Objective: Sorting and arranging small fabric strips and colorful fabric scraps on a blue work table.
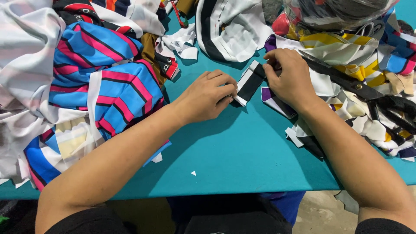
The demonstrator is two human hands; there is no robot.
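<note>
Black-and-white fabric strip [250, 82]: pinched at near end by left hand [207, 96], at far end by right hand [289, 78]. Black scissors [346, 82] right, on teal table [234, 151].

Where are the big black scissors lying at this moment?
In the head view, the black scissors lie on the right, on the pile of fabric scraps, just beyond the right hand, blades pointing toward that hand.

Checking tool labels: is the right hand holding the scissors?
No: the right hand pinches the black-and-white fabric strip with the left hand; the black scissors lie beside it.
</note>
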